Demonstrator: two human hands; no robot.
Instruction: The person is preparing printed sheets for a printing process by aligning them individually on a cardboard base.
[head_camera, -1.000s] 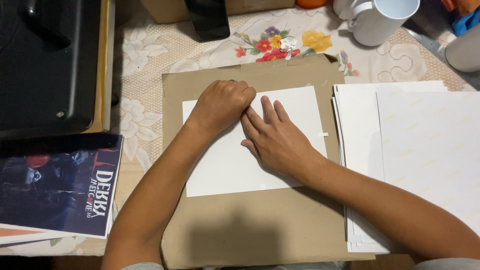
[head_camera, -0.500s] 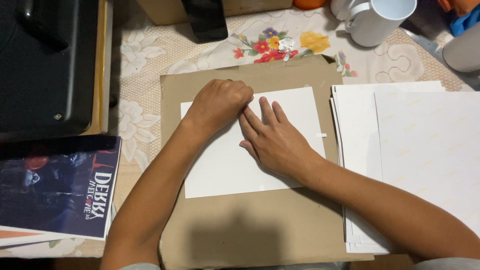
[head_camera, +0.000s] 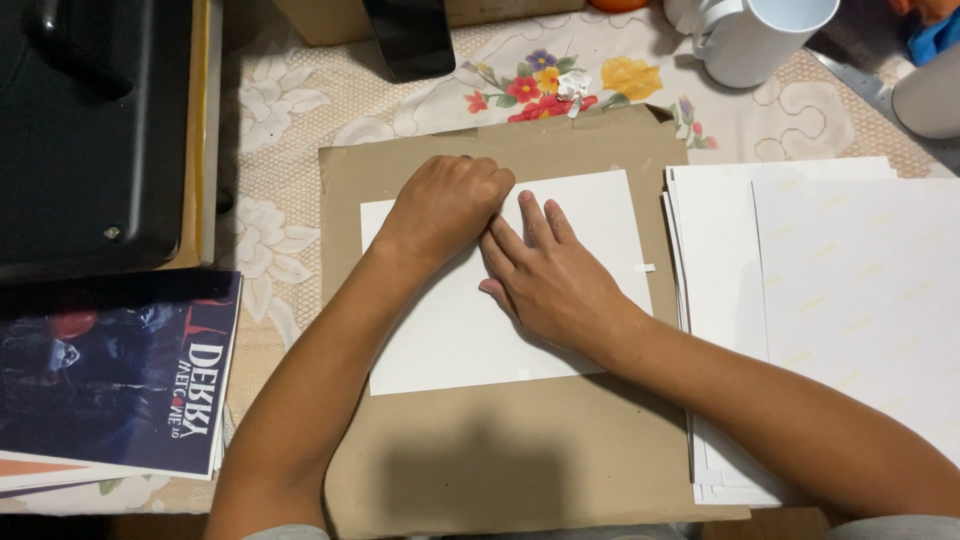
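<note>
2 bare hands press on a white sheet of paper (head_camera: 470, 330) that lies flat on a brown piece of cardboard (head_camera: 520, 450) on the counter. The left hand (head_camera: 445, 205) is curled into a fist with its knuckles pushing down near the far edge of the sheet. It holds nothing that shows. The right hand (head_camera: 550, 280) lies flat and open on the paper, fingers pointing to the far left, touching the left fist. It holds nothing, it only presses.

To do this well, I think the flat hand should keep the sheet from sliding while the fist rubs. Push down evenly and go slow, so the paper does not wrinkle. Keep the sheet inside the brown cardboard.

1 tall stack of white sheets (head_camera: 820, 300) sits just to the right, so mind the elbow. 1 dark blue book (head_camera: 110, 380) lies at the near left. 1 white mug (head_camera: 760, 35) stands at the far right on the flowered lace tablecloth (head_camera: 300, 100), well apart from the hands.
</note>
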